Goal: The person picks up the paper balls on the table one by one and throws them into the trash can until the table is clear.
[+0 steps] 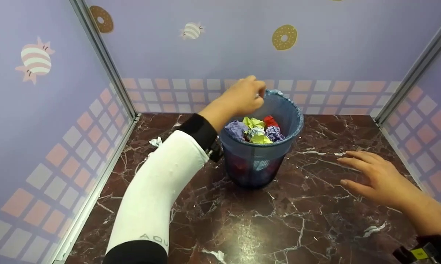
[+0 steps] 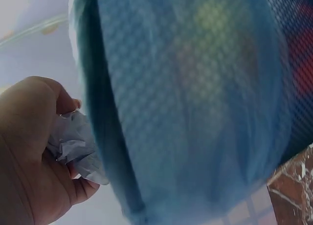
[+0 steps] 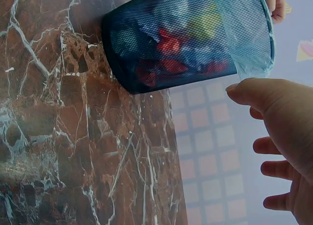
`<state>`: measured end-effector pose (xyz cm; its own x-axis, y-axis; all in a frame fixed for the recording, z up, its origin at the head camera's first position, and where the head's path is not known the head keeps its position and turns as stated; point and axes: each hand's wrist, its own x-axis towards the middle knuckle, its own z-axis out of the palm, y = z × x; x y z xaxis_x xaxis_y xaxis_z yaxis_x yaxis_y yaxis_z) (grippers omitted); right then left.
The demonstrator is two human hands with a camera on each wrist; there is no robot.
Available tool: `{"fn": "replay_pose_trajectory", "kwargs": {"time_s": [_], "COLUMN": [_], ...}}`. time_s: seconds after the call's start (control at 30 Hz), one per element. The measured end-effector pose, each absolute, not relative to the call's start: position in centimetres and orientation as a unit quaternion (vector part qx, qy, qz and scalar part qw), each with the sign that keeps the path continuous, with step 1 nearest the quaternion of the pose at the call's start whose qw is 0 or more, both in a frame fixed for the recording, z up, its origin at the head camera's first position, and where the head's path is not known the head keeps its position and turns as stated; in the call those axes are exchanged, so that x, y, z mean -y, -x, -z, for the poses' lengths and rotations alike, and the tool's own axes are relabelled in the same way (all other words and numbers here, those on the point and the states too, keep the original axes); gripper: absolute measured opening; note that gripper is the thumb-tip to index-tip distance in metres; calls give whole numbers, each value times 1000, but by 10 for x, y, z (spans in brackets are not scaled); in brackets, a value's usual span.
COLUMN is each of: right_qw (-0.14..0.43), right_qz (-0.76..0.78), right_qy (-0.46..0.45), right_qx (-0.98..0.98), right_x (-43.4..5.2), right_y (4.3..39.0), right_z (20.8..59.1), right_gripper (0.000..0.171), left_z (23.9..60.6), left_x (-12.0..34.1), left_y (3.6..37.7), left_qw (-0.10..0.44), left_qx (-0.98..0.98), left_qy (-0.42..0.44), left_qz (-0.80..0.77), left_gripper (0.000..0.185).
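My left hand (image 1: 244, 96) is raised over the back-left rim of a mesh wastebasket (image 1: 248, 176) with a translucent blue bag lining it. In the left wrist view, its fingers grip a crumpled ball of pale grey paper (image 2: 76, 144) beside the rim. Purple paper balls (image 1: 236, 129), yellow-green ones (image 1: 260, 139) and a red one (image 1: 270, 121) lie inside the basket. Off to the right, my right hand (image 1: 378, 179) hovers above the table with fingers spread and nothing in it. In the right wrist view, its thumb is near the bag's folded edge.
A small white paper scrap (image 1: 155, 142) lies on the table left of the basket, behind my left forearm. The dark red marbled tabletop (image 1: 315, 220) carries tiny white bits. Lilac panels (image 1: 228, 44) with printed sweets and tiles enclose the back and both sides.
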<state>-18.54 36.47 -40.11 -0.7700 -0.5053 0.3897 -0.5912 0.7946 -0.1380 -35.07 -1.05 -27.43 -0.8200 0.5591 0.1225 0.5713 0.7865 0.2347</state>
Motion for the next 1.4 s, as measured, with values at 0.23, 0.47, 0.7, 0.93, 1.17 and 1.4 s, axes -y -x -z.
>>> {"fn": "replay_pose_trajectory", "kwargs": {"time_s": [0.23,0.47,0.7,0.93,1.17,1.4], "right_qw": [157,135,127,117,116,118], "right_qz": [-134,-133,-140,-138,-113,-111], "right_qy": [-288,-264,-264,-282,-348,-403], "right_qx": [935,946,946,942,923,901], "right_x": [-363,-363,-359,-337,-297,-257], "right_y": [184,183,180,181,183,181], "right_z": [406,408,407,407,406,404], "right_gripper": [59,58,58,60,59,61], "left_z": [283,290,290,282,268,280], "left_x": [-2,-4,-3,8,46,112], "left_y": [348,349,349,352,366,381], "left_qw": [3,-6,-10,46,58,73], "left_qx": [940,938,941,956,969,980], "left_qy": [318,324,313,281,228,160], "left_qz": [120,120,125,68,74,95], "left_gripper": [24,29,44,64,74,76]}}
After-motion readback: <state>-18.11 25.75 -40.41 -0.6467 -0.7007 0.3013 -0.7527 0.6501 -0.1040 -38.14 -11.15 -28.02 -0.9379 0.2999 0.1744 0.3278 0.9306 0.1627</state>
